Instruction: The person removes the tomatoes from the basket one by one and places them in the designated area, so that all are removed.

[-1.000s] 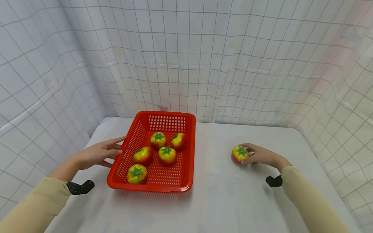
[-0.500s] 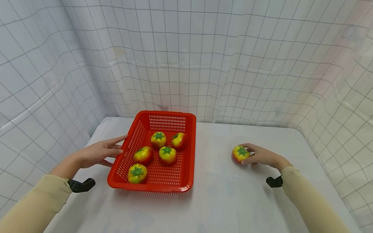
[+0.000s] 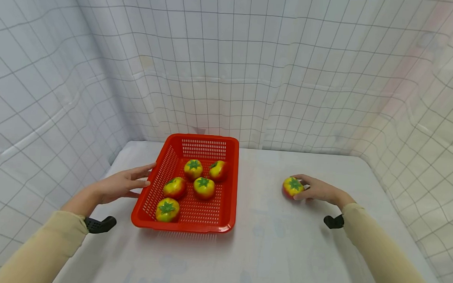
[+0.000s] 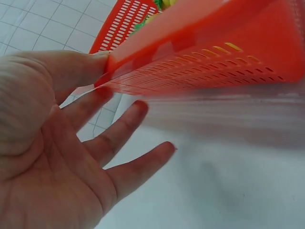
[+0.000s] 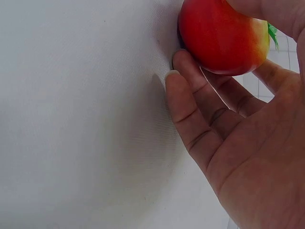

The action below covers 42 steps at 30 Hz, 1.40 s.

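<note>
A red perforated plastic basket (image 3: 229, 193) stands on the white table, left of centre. Inside lie several red-and-yellow tomatoes (image 3: 204, 188) with green star-shaped tops. At the basket's left side, my left hand (image 3: 116, 186) pinches the rim between thumb and index finger, while its other fingers spread out below the rim in the left wrist view. To the right, my right hand (image 3: 320, 190) holds a single tomato (image 5: 221, 40), thumb on one side and fingers round the other. This tomato sits at the tabletop with its green top up, apart from the basket.
White table (image 3: 259, 254) surface lies between the basket and the right hand's tomato. White grid-patterned curtains (image 3: 230, 73) hang close behind the table and along both sides. A black wrist mount (image 3: 101, 224) juts out below the left hand, another black mount (image 3: 333, 221) below the right.
</note>
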Motion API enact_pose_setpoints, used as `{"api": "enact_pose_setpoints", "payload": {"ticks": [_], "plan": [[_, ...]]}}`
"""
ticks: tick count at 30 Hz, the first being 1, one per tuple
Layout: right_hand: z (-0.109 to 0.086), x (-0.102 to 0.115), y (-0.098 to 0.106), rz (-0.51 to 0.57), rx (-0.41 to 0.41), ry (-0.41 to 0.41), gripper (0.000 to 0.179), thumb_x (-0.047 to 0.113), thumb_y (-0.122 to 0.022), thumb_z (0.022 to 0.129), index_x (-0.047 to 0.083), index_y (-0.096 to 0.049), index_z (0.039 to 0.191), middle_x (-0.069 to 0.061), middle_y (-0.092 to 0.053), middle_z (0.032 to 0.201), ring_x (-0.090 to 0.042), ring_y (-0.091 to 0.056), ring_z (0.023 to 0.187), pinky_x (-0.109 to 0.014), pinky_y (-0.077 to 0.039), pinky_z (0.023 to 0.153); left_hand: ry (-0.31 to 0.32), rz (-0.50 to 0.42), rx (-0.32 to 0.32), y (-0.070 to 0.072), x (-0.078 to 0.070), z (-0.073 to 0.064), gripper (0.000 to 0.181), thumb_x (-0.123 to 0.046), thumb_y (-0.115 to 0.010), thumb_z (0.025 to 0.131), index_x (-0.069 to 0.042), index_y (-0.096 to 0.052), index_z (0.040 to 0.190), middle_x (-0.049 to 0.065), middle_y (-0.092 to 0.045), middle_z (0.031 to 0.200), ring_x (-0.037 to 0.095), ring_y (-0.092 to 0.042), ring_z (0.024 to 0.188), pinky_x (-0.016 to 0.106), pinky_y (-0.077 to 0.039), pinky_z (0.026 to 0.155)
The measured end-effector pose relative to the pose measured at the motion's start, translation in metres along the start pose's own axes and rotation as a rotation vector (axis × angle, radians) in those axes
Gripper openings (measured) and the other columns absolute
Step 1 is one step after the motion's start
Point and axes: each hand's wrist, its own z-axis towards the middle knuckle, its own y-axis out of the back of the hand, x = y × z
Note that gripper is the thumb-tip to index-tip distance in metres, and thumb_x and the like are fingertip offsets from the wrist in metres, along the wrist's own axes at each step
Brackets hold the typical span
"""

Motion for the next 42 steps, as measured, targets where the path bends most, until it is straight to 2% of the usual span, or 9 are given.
{"api": "enact_pose_setpoints", "payload": {"ticks": [4, 9, 13, 16, 19, 25, 33, 42], "plan": [[-0.001, 0.001, 0.0, -0.001, -0.004, 0.002, 0.08, 0.038, -0.077, 0.089, 0.021, -0.037, 0.156, -0.025, -0.033, 0.155, -0.029, -0.054, 0.116, -0.041, -0.049, 0.095, -0.042, 0.07, -0.019, 0.0, 0.002, 0.002, 0.075, -0.027, -0.056, 0.106, -0.018, -0.012, 0.166, 0.023, -0.017, 0.167, 0.049, -0.024, 0.148, 0.058, -0.041, 0.108], [-0.002, 0.001, -0.001, 0.003, -0.005, 0.002, 0.081, 0.038, -0.077, 0.089, 0.021, -0.036, 0.156, -0.025, -0.032, 0.155, -0.03, -0.052, 0.119, -0.041, -0.049, 0.095, -0.107, 0.167, -0.056, -0.003, 0.004, 0.001, 0.072, -0.028, -0.055, 0.106, -0.022, -0.015, 0.165, 0.018, -0.013, 0.17, 0.049, -0.016, 0.151, 0.073, -0.027, 0.109], [-0.002, -0.001, -0.001, 0.007, -0.004, -0.001, 0.081, 0.039, -0.077, 0.089, 0.021, -0.035, 0.157, -0.025, -0.031, 0.155, -0.031, -0.051, 0.119, -0.041, -0.049, 0.094, -0.168, 0.26, -0.076, -0.005, 0.004, 0.003, 0.066, -0.028, -0.052, 0.107, -0.021, -0.021, 0.165, 0.012, -0.009, 0.171, 0.047, -0.013, 0.152, 0.074, -0.027, 0.108], [-0.003, -0.002, 0.0, 0.008, -0.008, -0.001, 0.081, 0.038, -0.077, 0.089, 0.021, -0.036, 0.156, -0.025, -0.032, 0.155, -0.03, -0.052, 0.117, -0.041, -0.049, 0.094, -0.189, 0.302, -0.081, -0.005, 0.005, 0.007, 0.064, -0.028, -0.052, 0.107, -0.017, -0.024, 0.164, 0.011, -0.009, 0.171, 0.047, -0.011, 0.153, 0.074, -0.027, 0.108], [-0.004, -0.002, 0.0, 0.005, -0.013, -0.005, 0.082, 0.037, -0.078, 0.089, 0.02, -0.035, 0.157, -0.026, -0.033, 0.155, -0.031, -0.052, 0.119, -0.041, -0.05, 0.095, -0.201, 0.312, -0.084, -0.005, 0.006, 0.008, 0.064, -0.028, -0.052, 0.107, -0.014, -0.026, 0.163, 0.011, -0.008, 0.171, 0.046, -0.007, 0.154, 0.074, -0.026, 0.109], [-0.001, 0.0, -0.001, -0.019, -0.032, -0.015, 0.084, 0.042, -0.077, 0.089, 0.02, -0.034, 0.157, -0.025, -0.035, 0.154, -0.032, -0.051, 0.123, -0.04, -0.05, 0.094, -0.201, 0.307, -0.092, -0.005, 0.01, 0.005, 0.065, -0.028, -0.052, 0.107, -0.012, -0.023, 0.163, 0.014, -0.007, 0.171, 0.048, -0.009, 0.153, 0.072, -0.03, 0.108], [0.005, 0.004, -0.002, -0.051, -0.057, -0.016, 0.085, 0.045, -0.076, 0.088, 0.015, -0.034, 0.156, -0.026, -0.039, 0.151, -0.033, -0.053, 0.12, -0.04, -0.051, 0.093, -0.246, 0.306, -0.106, -0.005, 0.019, 0.005, 0.062, -0.025, -0.051, 0.107, -0.008, -0.025, 0.162, 0.015, -0.006, 0.171, 0.047, -0.007, 0.153, 0.072, -0.025, 0.11], [0.005, 0.003, -0.004, -0.066, -0.097, 0.064, 0.084, 0.04, -0.075, 0.091, 0.017, -0.032, 0.16, -0.025, -0.034, 0.157, -0.038, -0.047, 0.127, -0.048, -0.048, 0.098, -0.239, 0.3, -0.105, -0.003, 0.02, 0.008, 0.062, -0.025, -0.051, 0.107, -0.012, -0.026, 0.162, 0.015, -0.008, 0.171, 0.048, -0.008, 0.153, 0.074, -0.026, 0.108]]}}
